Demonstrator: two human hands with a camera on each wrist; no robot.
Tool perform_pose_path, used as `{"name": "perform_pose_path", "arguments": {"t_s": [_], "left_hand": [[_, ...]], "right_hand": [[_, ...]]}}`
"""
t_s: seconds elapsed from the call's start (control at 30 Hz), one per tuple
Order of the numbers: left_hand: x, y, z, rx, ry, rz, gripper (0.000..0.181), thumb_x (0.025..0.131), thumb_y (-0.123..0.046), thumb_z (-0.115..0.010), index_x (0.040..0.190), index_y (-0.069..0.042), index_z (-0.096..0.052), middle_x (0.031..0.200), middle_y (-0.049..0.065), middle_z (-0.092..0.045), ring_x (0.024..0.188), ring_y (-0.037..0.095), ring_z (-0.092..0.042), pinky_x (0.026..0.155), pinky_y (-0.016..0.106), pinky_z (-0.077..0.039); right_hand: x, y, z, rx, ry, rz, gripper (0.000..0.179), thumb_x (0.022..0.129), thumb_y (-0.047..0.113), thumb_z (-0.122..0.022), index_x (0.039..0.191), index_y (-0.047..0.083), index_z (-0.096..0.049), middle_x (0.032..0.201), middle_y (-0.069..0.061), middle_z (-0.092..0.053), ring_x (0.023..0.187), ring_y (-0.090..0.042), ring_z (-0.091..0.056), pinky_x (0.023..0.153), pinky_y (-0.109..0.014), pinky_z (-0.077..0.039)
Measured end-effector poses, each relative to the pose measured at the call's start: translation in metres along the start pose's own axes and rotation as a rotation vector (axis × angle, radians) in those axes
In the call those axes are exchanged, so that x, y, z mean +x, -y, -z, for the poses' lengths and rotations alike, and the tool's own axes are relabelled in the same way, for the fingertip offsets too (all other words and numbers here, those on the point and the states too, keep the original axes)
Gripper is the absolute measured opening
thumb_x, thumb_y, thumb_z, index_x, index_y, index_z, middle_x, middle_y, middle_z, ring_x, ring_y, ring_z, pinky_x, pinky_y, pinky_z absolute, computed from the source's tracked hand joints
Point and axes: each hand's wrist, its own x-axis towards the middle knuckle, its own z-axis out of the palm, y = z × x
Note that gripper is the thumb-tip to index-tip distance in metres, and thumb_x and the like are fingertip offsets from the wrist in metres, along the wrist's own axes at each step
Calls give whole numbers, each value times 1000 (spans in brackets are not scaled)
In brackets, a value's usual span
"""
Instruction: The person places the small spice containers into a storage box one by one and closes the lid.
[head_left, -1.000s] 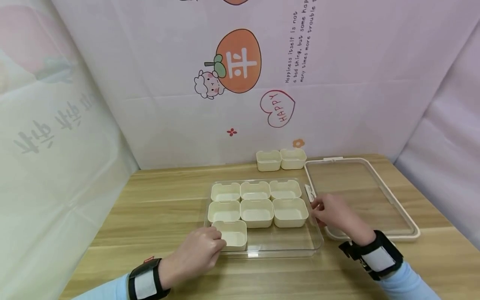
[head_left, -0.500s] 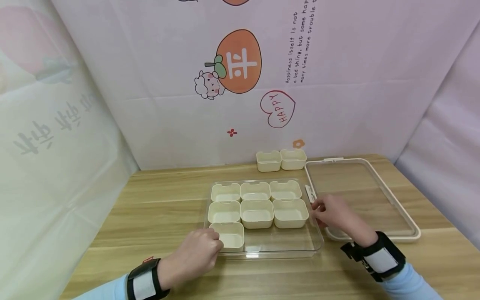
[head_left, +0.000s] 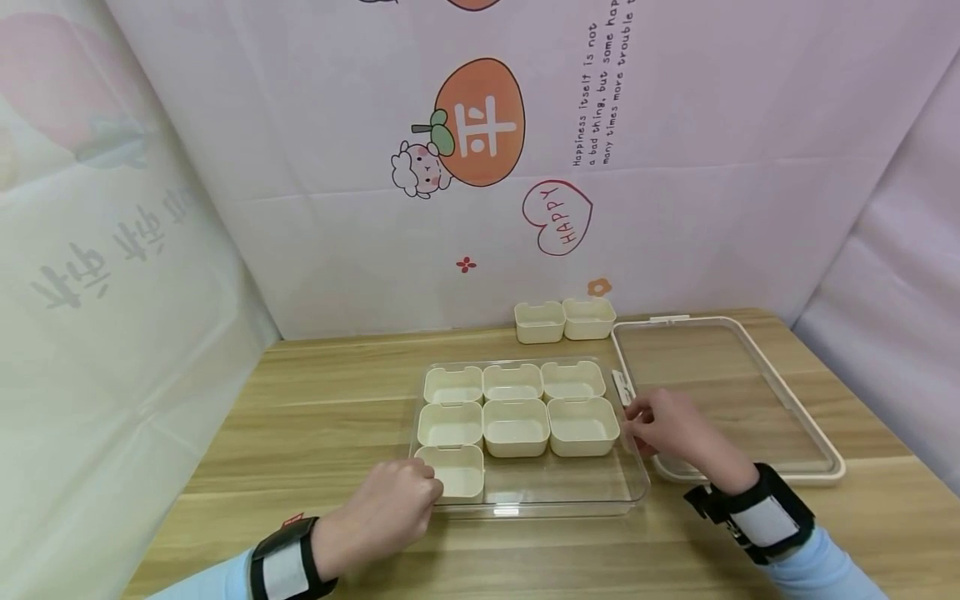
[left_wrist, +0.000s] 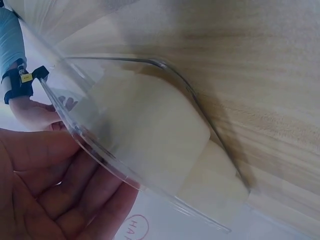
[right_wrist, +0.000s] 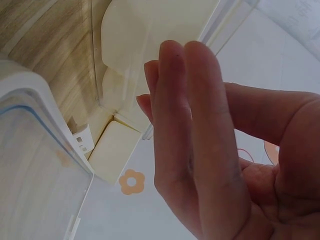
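A clear shallow tray (head_left: 555, 487) holds several small cream boxes, with two full rows at the back. One cream box (head_left: 459, 473) sits at its front left corner, and my left hand (head_left: 386, 504) pinches that box's left side. In the left wrist view the thumb and curled fingers (left_wrist: 102, 200) meet at the tray's rim; the fingertips are partly hidden. My right hand (head_left: 678, 429) is at the tray's right wall, fingertips right at the rim. From the right wrist view, its fingers (right_wrist: 172, 115) are fairly straight, with the thumb tip hidden behind them.
Two more cream boxes, a left one (head_left: 540, 323) and a right one (head_left: 589, 319), stand side by side behind the tray. A clear lid (head_left: 806, 417) with a white frame lies to the right. White printed cloth (head_left: 360, 250) rises behind the wooden table (head_left: 300, 417).
My left hand has shifted slightly to the left, and the front left box has slid left with it into the tray's corner. My right hand has stayed at the right wall.
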Motion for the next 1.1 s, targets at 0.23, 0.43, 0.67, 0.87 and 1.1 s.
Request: {"name": "perform_pose_path", "arguments": {"t_s": [0.23,0.43,0.67,0.87,1.1], "left_hand": [[2,0,2,-26,53,14,26,67,1,-59,51,-17,-48,51,-10,-37,48,5,-41,40,21,-27],[4,1,5,-55,115,25,28,68,1,-57,51,-18,-45,50,-10,-38,46,4,-38,40,21,-26],[8,2,8,-96,152,31,28,69,1,-57,51,-18,-47,51,-11,-39,47,2,-39,40,22,-28],[9,3,10,-112,178,37,27,71,-1,-58,52,-18,-50,52,-11,-41,48,1,-39,40,22,-29],[13,4,10,-181,175,53,27,78,-5,-61,57,-19,-52,54,-12,-43,50,-1,-35,42,17,-28]], "right_hand": [[-1,1,1,-5,-1,-10,21,84,5,-62,97,-12,-63,77,-12,-69,56,-15,-66,52,-27,-53],[-1,3,2,-16,-2,-7,21,84,6,-62,97,-11,-63,77,-12,-69,56,-16,-66,52,-27,-53],[-1,4,4,1,3,-2,21,84,5,-63,96,-12,-63,76,-12,-68,57,-20,-67,54,-32,-55],[-1,5,3,-1,10,-14,22,84,5,-62,97,-12,-62,76,-11,-68,57,-19,-67,53,-31,-55],[-2,5,2,4,12,-24,23,84,5,-62,99,-13,-62,77,-12,-68,57,-17,-66,53,-29,-54]]}}
